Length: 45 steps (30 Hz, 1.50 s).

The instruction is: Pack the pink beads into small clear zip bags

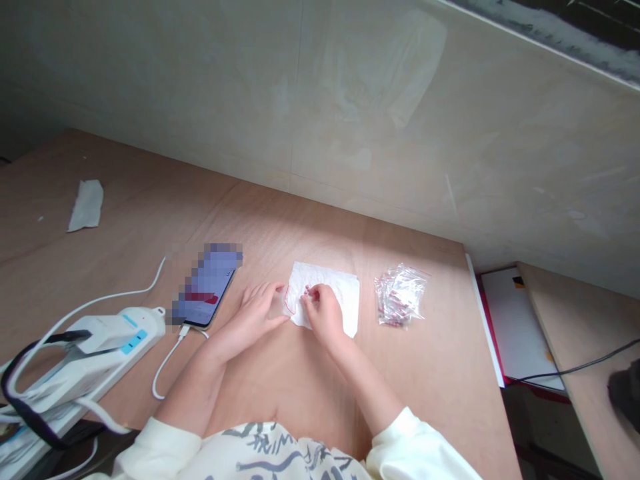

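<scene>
A white tissue lies on the wooden table. Small pinkish beads rest on it, by the fingertips of my right hand, which are pinched together over the tissue; what they grip is too small to make out. My left hand is left of the tissue, thumb and fingers apart, with nothing visible held between them. A thin red string curves along the tissue's left edge, close to my left fingertips. Clear plastic bags with reddish contents are piled to the right.
A phone on a white cable lies left of my left hand. A white power strip with plugs and cords fills the lower left. A paper scrap is at far left. The wall borders the table's back edge.
</scene>
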Motion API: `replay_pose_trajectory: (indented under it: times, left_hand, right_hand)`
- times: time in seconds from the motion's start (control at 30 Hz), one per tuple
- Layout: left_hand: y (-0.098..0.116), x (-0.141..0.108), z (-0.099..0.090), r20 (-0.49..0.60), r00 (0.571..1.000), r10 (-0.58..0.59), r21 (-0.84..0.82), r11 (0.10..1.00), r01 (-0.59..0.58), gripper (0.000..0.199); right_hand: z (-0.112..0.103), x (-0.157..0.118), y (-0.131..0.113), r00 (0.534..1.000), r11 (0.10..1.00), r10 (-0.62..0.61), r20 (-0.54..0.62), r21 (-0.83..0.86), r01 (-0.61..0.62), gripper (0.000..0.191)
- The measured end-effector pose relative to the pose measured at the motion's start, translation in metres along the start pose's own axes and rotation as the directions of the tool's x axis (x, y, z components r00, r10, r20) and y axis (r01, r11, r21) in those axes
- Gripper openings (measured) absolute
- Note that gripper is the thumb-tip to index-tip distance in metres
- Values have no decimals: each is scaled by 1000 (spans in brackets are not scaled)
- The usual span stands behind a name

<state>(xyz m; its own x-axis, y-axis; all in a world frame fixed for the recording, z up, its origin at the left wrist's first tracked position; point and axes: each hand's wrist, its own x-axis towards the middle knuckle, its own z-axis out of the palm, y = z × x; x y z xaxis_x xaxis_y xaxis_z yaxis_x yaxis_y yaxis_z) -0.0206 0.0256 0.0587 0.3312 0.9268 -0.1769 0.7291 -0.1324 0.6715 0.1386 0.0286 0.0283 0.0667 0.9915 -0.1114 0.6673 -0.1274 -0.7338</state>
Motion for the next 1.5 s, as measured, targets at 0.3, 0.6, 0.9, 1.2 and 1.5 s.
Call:
replay_pose_trajectory:
  times: [0.3, 0.6, 0.9, 1.2, 1.5]
  left_hand:
    - [-2, 1, 4, -24, 1000, -4, -25, 1000, 3, 37]
    - [-6, 0, 5, -52, 998, 28, -18, 999, -29, 38]
    - [-6, -1, 4, -18, 1000, 25, -23, 999, -26, 38]
    - [-3, 0, 4, -6, 1000, 20, -29, 999, -20, 39]
    - [-3, 1, 6, -6, 1000, 25, -22, 999, -25, 38]
  right_hand:
    - [-16, -6, -21, 996, 973, -82, 42, 217, 71, 11]
    - [-6, 1, -3, 996, 996, -91, -16, -16, 91, 14]
    - [-10, -4, -15, 994, 990, -111, 10, 93, 109, 11]
    - [-7, 4, -6, 995, 998, -68, -67, 15, 69, 8]
    - [-16, -2, -21, 991, 973, -132, 28, 196, 124, 9]
